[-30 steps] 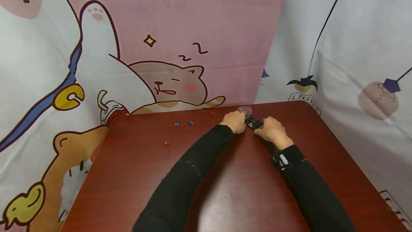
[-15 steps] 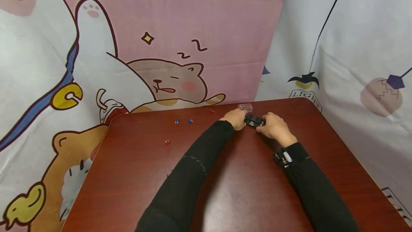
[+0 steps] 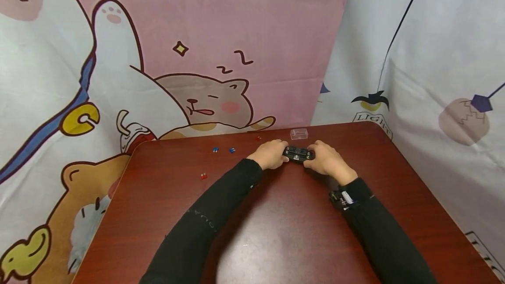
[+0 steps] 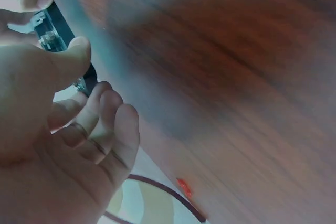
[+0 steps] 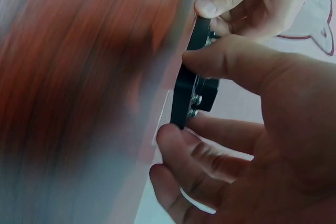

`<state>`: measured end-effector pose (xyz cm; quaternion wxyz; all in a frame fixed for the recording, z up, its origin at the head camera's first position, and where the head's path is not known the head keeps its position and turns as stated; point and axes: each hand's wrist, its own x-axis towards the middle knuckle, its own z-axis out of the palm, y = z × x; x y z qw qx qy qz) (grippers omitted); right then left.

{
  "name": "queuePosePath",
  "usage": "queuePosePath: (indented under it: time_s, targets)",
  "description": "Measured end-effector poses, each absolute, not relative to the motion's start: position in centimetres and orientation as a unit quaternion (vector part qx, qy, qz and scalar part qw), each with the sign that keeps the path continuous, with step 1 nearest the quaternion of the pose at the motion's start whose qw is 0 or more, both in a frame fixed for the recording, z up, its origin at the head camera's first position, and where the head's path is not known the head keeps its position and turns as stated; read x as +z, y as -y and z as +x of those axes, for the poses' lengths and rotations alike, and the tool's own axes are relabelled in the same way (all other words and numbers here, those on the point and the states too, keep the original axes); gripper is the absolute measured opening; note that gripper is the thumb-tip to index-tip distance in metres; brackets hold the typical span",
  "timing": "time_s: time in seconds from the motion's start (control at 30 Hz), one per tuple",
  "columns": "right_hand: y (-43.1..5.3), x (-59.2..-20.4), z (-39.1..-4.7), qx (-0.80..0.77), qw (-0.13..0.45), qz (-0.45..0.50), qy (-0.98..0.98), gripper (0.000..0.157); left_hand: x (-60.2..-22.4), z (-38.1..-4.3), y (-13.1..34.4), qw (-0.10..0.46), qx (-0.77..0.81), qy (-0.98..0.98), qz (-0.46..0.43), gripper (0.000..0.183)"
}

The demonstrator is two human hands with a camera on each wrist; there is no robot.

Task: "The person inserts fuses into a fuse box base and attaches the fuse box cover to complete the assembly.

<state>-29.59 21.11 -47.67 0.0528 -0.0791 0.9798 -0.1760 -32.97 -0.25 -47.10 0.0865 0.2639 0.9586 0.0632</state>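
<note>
A black fuse block (image 3: 298,154) with metal terminals is held between both hands, over the far part of the table. My left hand (image 3: 270,153) pinches one end, its thumb lying along the block (image 4: 59,34) in the left wrist view. At the other end, my right hand (image 3: 325,159) grips with thumb and fingers, the remaining fingers loosely bent in the right wrist view. Just behind the block stands a clear plastic cover (image 3: 299,134). Left of the hands lie two blue blade fuses, one (image 3: 215,150) beside the other (image 3: 232,150).
A red blade fuse (image 3: 203,176) lies nearer on the left, and another small red piece (image 3: 258,138) is by the back edge. The reddish-brown table (image 3: 276,231) ends at a cartoon-printed cloth (image 3: 252,21) behind it.
Both hands have brought the fuse block left and slightly nearer, and turned it more level across the view. The clear cover, partly behind the left hand before, now shows whole.
</note>
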Motion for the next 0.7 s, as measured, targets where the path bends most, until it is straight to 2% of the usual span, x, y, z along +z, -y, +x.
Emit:
queuePosePath:
  time_s: [0.4, 0.7]
  targets:
    - [-16.7, -47.3, -28.1, -0.177, 0.028, -0.190, -0.965, 0.060, -46.1, -28.7, 6.4, 0.052, 0.093, -0.967, 0.231, 0.057]
    - [-14.2, -48.1, -27.4, -0.159, 0.054, -0.238, -0.956, 0.056, -47.3, -26.2, 9.3, 0.056, 0.116, -0.971, 0.203, 0.053]
